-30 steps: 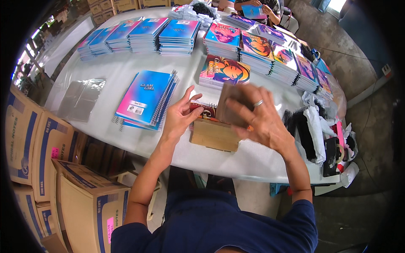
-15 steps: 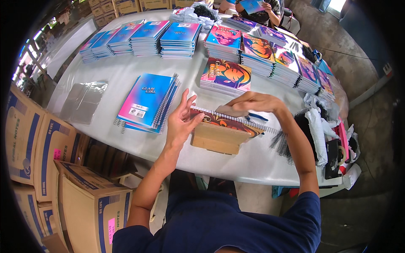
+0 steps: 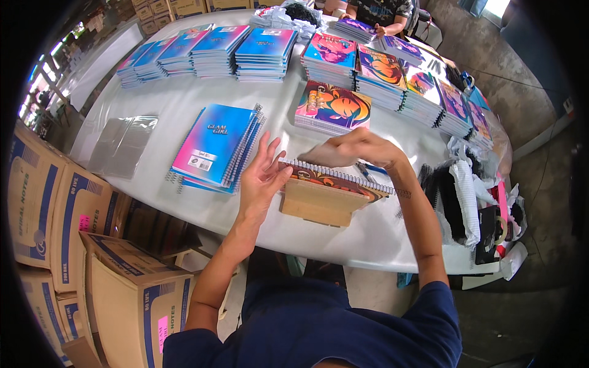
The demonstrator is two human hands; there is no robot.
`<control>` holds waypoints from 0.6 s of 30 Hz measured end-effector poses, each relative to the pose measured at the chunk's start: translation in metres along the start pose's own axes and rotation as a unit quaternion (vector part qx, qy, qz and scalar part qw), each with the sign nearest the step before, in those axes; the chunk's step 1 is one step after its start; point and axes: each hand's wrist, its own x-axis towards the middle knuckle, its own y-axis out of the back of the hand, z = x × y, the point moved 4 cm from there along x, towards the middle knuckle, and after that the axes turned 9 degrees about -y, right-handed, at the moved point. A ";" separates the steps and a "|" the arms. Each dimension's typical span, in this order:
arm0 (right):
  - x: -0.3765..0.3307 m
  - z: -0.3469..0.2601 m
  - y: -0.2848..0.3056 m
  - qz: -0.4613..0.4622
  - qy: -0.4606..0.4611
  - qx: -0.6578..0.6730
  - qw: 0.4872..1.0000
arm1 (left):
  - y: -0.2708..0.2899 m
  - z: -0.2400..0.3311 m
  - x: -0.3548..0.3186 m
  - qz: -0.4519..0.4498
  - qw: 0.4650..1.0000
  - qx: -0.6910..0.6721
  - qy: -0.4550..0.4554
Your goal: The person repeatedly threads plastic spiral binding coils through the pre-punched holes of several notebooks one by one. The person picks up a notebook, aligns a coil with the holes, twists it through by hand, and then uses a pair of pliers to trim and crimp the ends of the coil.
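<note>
A notebook [image 3: 337, 179] with a dark, orange-patterned cover stands on edge in front of me, its spine up. A spiral wire coil [image 3: 350, 174] runs through the holes along its top edge. Against its near side leans a brown cardboard stand [image 3: 319, 205]. My left hand [image 3: 264, 175] grips the notebook's left end, thumb in front and the other fingers raised behind. Above the coil, my right hand [image 3: 362, 147] is closed round a flat greyish piece [image 3: 319, 156], blurred by motion. Partly hidden behind the coil lies a blue-handled tool [image 3: 366, 173].
Blue-pink spiral notebooks [image 3: 211, 147] lie to the left beside clear plastic sheets [image 3: 123, 147]. A notebook stack [image 3: 334, 107] stands just beyond my hands. More stacks [image 3: 264, 55] line the back. Black coils [image 3: 448, 199] lie at right, cartons [image 3: 135, 294] at lower left. Another person [image 3: 386, 18] works opposite.
My right hand has moved slightly left and up with the flat piece. The coil's right end sits closer along the notebook. Across the table, the person's hands have lowered to the notebooks.
</note>
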 end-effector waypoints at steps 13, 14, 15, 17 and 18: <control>-0.006 -0.004 0.000 0.086 -0.004 -0.028 0.996 | 0.004 -0.001 0.007 -0.083 0.995 0.055 0.018; -0.022 0.006 0.016 0.122 -0.010 -0.030 0.992 | -0.001 0.004 0.012 -0.122 0.988 0.085 0.035; -0.036 0.013 0.027 0.154 -0.013 -0.031 0.988 | -0.004 0.003 0.017 -0.155 0.982 0.098 0.054; -0.063 0.033 0.048 0.251 -0.066 -0.083 0.962 | -0.010 0.000 0.027 -0.223 0.965 0.102 0.091; -0.074 0.046 0.055 0.270 -0.097 -0.109 0.952 | -0.016 0.004 0.032 -0.226 0.965 0.106 0.076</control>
